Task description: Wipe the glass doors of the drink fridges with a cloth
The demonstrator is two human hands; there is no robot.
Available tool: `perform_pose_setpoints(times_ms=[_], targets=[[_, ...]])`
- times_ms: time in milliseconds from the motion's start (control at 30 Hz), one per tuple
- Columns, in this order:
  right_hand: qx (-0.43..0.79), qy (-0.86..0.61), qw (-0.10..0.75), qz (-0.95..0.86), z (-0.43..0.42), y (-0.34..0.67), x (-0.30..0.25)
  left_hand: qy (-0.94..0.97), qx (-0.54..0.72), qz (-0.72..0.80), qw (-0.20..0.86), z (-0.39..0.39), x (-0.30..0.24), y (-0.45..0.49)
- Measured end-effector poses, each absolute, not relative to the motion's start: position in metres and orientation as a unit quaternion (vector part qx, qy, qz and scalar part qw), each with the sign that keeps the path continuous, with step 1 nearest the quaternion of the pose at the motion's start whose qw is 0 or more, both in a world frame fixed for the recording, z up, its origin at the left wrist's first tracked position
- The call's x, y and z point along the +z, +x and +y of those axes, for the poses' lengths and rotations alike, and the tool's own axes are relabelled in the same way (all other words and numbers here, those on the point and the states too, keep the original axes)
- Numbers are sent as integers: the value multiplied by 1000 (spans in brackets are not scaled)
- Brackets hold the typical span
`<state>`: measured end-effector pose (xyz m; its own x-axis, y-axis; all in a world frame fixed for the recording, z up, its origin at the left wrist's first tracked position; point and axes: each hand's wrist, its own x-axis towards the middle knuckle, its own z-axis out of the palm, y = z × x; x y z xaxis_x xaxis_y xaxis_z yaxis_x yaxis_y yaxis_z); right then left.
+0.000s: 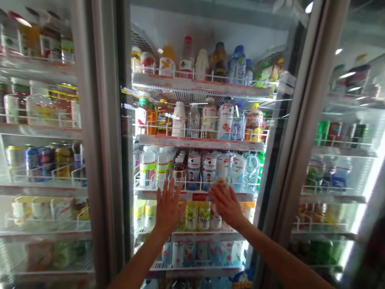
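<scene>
Our left hand (168, 206) is open, fingers spread wide and pointing up, the palm laid flat towards the glass of the cooler door (296, 132). Our right hand (226, 204), just beside it, has its fingers close together and curved over a pale crumpled wad (221, 183) at their tips. Whether they pinch the wad or only press it against the glass, we cannot tell.

Behind both sets of fingertips runs a shelf rail (195, 196) with a red price strip. Directly above the hands, on that shelf, stand bottles with white and blue labels (209, 170). A small brown bottle (179, 172) sits above the left hand's fingertips. Below the rail, between the two wrists, we see yellow-green bottles (192, 214). Both forearms come up from the lower edge of the view and meet the door at about the same height.

Further above the hands, two more shelves carry mixed bottles. Well off to the left of the left hand, the neighbouring cooler holds cans (36, 160). Well off to the right of the right hand, past the door's frame, another cooler shows green cans (322, 132).
</scene>
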<state>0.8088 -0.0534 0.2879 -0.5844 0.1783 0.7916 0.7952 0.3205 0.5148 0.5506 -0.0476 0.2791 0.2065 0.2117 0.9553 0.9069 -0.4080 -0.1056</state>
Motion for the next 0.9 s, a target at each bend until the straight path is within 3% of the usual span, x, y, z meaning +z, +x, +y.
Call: perform_pose_setpoints(times_ms=[100, 267, 467, 633, 900], targets=[[-487, -314, 290, -762, -58, 838, 279, -685, -479, -423, 350, -45, 283, 568], [-500, -428, 410, -631, -55, 887, 303, -670, -487, -427, 362, -40, 281, 574], [-498, -390, 367, -682, -59, 913, 284, -675, -476, -439, 353, -42, 282, 574], [-505, -436, 476, -573, -47, 923, 320, -667, -470, -444, 371, -47, 285, 576], [-471, -451, 431, -624, -61, 920, 231, -678, -418, -474, 375, -51, 285, 569]])
